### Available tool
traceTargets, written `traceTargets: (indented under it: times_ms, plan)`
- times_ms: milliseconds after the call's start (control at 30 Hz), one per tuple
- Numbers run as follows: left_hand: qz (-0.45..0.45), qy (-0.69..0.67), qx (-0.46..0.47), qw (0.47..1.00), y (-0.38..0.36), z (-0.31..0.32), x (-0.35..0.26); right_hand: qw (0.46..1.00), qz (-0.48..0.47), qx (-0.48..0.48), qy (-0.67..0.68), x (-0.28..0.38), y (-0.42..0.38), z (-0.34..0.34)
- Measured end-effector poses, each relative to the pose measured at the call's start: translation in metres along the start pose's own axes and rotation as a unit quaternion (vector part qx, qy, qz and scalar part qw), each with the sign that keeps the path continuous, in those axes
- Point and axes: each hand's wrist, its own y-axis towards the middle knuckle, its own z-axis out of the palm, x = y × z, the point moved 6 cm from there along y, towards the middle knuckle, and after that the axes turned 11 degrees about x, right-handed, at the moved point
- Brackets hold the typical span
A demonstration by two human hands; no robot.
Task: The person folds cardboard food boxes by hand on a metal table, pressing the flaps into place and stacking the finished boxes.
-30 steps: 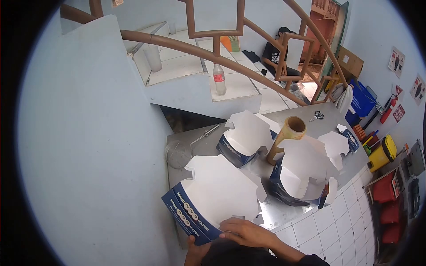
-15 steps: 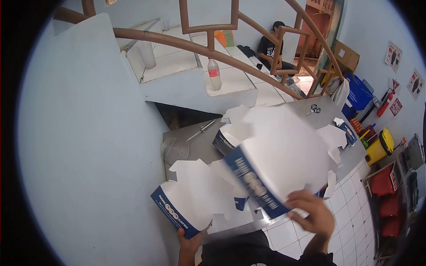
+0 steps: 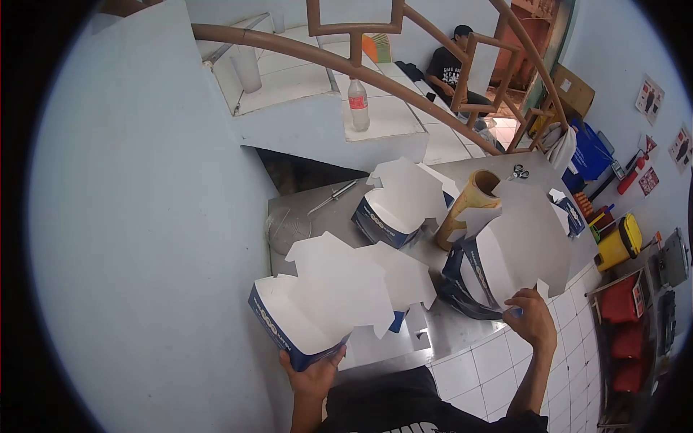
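My left hand [image 3: 312, 374] grips the lower corner of an open paper food box [image 3: 278, 325], white inside with a navy printed side and its lid flap raised. My right hand [image 3: 533, 317] is closed at the near corner of another open food box [image 3: 530, 238]. That box tilts against a dark, shiny wrapped bundle [image 3: 465, 299], and my fingers cover its corner. Between the hands stands a further box with a white flap [image 3: 408, 278]. Farther back an open food box [image 3: 382, 216] sits on the metal table.
A brown cardboard tube [image 3: 473, 198] stands behind the right box. Scissors [image 3: 519, 172], a pointed metal tool [image 3: 333, 196] and a clear round container [image 3: 289, 229] lie on the metal table [image 3: 346, 234]. A bottle [image 3: 358, 105] stands on the stairs; a person [image 3: 447, 72] sits beyond the railing.
My right hand has carried its box away from me and to the right, onto the dark bundle. The tube is now uncovered. The left box has stayed in my left hand.
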Motion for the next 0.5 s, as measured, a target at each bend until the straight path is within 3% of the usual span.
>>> traceTargets:
  times_ms: [167,267,367,467,500]
  plan:
    - [-0.002,0.011,0.014,1.000,0.001,0.006,-0.001,0.999,0.031,-0.019,-0.015,-0.014,0.000,0.002]
    - [-0.013,-0.006,0.028,0.999,0.001,0.009,0.002,0.996,0.031,-0.077,0.022,0.006,-0.012,-0.007]
    - [-0.025,-0.030,0.037,0.999,0.005,0.013,0.009,0.984,-0.039,-0.029,0.172,0.064,-0.024,-0.012]
    - [-0.045,-0.070,0.022,0.996,0.013,0.027,0.017,0.923,-0.279,-0.031,0.264,0.126,-0.032,0.023]
    - [-0.043,-0.052,0.025,0.997,0.018,0.034,0.018,0.917,-0.300,-0.024,0.260,0.151,-0.031,0.035]
